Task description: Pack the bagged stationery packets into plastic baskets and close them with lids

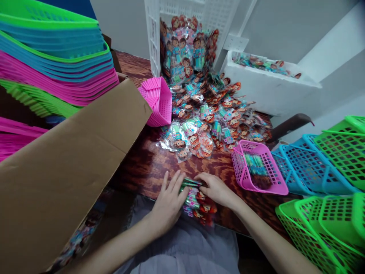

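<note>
At the table's near edge lies a small stack of clear plastic packets (194, 203), printed with red-haired cartoon figures and pink and green parts. My left hand (169, 199) holds the stack along its left side, with the thumb across it. Curled fingers of my right hand (218, 190) grip the upper right edge, partly hiding it. Beyond my hands spreads a loose pile of cartoon-figure packets (205, 118). A pink basket (281, 186) to the right of my right hand contains several packets (256, 167) lined up in a row.
An open cardboard box (80, 140) juts in at left, beside tall stacks of coloured baskets (57, 72). Small pink baskets (165, 102) lie nested nearby. A white crate (155, 42) and a foam box (270, 83) stand behind. Blue (310, 160) and green baskets (327, 228) crowd the right.
</note>
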The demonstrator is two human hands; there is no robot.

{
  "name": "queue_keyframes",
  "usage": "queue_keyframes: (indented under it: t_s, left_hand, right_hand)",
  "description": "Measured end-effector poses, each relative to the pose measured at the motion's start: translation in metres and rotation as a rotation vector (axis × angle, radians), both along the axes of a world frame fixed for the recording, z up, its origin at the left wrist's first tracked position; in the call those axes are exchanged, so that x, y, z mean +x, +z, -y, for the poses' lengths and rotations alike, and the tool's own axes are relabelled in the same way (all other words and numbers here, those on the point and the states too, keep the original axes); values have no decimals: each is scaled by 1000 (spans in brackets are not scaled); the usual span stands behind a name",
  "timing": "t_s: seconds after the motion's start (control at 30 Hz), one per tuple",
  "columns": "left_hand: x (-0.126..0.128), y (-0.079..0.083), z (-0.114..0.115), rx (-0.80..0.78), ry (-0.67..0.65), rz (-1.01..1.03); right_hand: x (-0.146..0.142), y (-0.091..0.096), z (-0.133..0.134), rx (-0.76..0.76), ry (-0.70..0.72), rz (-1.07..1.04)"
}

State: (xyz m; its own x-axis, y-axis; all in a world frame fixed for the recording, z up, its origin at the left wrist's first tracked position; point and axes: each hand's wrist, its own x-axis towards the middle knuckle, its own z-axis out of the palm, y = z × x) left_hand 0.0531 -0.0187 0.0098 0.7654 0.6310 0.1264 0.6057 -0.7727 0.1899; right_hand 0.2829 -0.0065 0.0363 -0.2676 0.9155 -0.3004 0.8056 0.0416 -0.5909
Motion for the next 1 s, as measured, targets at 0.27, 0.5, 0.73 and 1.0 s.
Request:
queue_keyframes:
  t_s: [0.27, 0.5, 0.73, 1.0]
  left_hand:
    - [2, 6, -4, 37, -138, -2]
    - [9, 20, -12, -128, -115, -131]
    - [11, 12, -14, -263, -65, -171]
    - [9, 14, -13, -311, 6, -132]
  right_hand:
    - [-11, 14, 5, 27, 178, 165]
    - [-9, 43, -84, -185, 171, 73]
    - [-88, 18, -179, 178, -428, 309]
    - [-48, 4, -173, 138, -301, 202]
